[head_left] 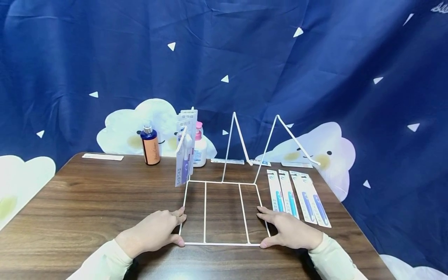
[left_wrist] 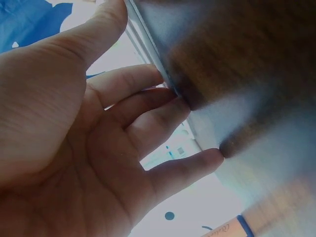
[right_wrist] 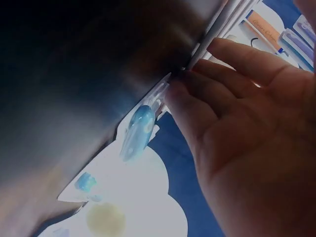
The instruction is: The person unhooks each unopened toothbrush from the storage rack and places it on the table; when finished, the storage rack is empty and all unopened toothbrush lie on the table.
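Note:
A white wire display rack (head_left: 227,244) stands on the table, its base flat and its bent prongs rising at the back. Packaged toothbrushes (head_left: 182,165) hang from the left prong; the other two prongs are bare. My left hand (head_left: 155,230) rests at the base's front left corner, thumb by the front bar and fingers spread along the side bar. At the front right corner my right hand (head_left: 292,232) touches the frame in the same way. In both wrist views the fingers look extended, with fingertips against the rack's edge and tabletop.
Several packaged toothbrushes (head_left: 288,194), teal and purple, lie right of the rack. Along the back stand a dark blue bottle (head_left: 151,147) with an orange label and a white pump bottle (head_left: 200,151) with a pink top. Flat white packs (head_left: 102,156) lie at the table's rear edge.

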A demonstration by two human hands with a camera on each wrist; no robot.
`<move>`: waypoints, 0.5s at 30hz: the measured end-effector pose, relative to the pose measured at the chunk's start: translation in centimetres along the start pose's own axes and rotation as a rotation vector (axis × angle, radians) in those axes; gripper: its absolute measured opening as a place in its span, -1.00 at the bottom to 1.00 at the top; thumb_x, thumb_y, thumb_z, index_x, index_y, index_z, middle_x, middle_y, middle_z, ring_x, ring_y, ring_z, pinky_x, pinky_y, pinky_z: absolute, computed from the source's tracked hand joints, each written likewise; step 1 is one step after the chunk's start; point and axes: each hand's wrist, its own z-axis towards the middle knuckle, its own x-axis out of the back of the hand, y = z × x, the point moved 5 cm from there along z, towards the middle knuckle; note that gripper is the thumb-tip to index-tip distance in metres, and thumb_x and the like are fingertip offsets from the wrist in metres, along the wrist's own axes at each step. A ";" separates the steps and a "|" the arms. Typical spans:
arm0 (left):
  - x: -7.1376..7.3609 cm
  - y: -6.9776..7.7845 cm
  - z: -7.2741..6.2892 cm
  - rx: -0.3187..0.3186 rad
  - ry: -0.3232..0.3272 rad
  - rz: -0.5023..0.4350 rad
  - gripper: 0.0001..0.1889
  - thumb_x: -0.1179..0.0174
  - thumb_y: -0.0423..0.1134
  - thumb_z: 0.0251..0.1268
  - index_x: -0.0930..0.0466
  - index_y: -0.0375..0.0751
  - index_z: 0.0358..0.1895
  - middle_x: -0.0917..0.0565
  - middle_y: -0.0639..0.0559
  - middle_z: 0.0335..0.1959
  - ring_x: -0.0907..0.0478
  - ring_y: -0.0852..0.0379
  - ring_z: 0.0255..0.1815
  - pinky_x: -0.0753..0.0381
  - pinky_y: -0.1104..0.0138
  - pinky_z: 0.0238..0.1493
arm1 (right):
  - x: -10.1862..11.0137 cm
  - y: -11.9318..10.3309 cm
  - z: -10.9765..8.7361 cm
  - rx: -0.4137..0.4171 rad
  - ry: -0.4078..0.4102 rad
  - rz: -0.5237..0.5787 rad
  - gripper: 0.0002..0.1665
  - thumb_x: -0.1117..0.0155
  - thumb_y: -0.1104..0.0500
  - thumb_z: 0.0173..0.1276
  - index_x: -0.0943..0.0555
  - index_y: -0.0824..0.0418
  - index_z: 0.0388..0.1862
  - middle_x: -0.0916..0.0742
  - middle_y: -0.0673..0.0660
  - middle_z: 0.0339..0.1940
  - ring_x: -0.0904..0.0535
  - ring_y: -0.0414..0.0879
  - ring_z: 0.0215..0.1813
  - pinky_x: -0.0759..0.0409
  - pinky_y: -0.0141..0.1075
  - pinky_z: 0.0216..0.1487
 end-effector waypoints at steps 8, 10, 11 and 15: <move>2.1 -0.5 0.3 0.032 0.046 -0.051 -0.26 -0.35 0.27 0.31 -0.69 -0.29 0.30 -0.72 -0.24 0.28 -0.76 -0.21 0.18 -0.76 -0.04 0.12 | -0.3 0.0 0.1 -0.013 -0.009 0.003 0.16 -0.46 -0.41 0.25 -0.51 0.51 0.43 -0.46 0.45 0.57 -0.49 0.39 0.50 -0.55 0.23 0.38; 3.7 -0.6 0.5 0.057 0.152 -0.073 -0.38 -0.34 0.23 0.38 -0.74 -0.18 0.25 -0.81 -0.09 0.15 -0.81 -0.05 0.06 -0.79 0.02 0.03 | -0.2 0.0 0.1 -0.010 -0.007 -0.004 0.15 -0.46 -0.40 0.26 -0.51 0.52 0.43 -0.46 0.46 0.57 -0.49 0.38 0.49 -0.55 0.23 0.38; 4.6 -0.6 0.5 0.064 0.225 -0.082 -0.47 -0.35 0.20 0.39 -0.78 -0.11 0.19 -0.85 0.01 0.05 -0.83 0.06 -0.07 -0.80 0.08 -0.06 | -0.1 -0.1 0.1 -0.008 -0.007 -0.007 0.15 -0.46 -0.40 0.26 -0.51 0.52 0.43 -0.47 0.46 0.56 -0.50 0.38 0.49 -0.55 0.22 0.38; 7.7 -0.8 -0.1 0.106 0.524 -0.164 -0.84 -0.41 -0.02 0.42 -0.85 0.10 -0.07 -0.82 0.31 -0.31 -0.60 0.42 -0.47 -0.63 0.35 -0.37 | -0.1 -0.1 0.1 0.000 -0.010 -0.013 0.14 -0.46 -0.40 0.26 -0.52 0.52 0.42 -0.48 0.46 0.55 -0.50 0.37 0.49 -0.56 0.21 0.38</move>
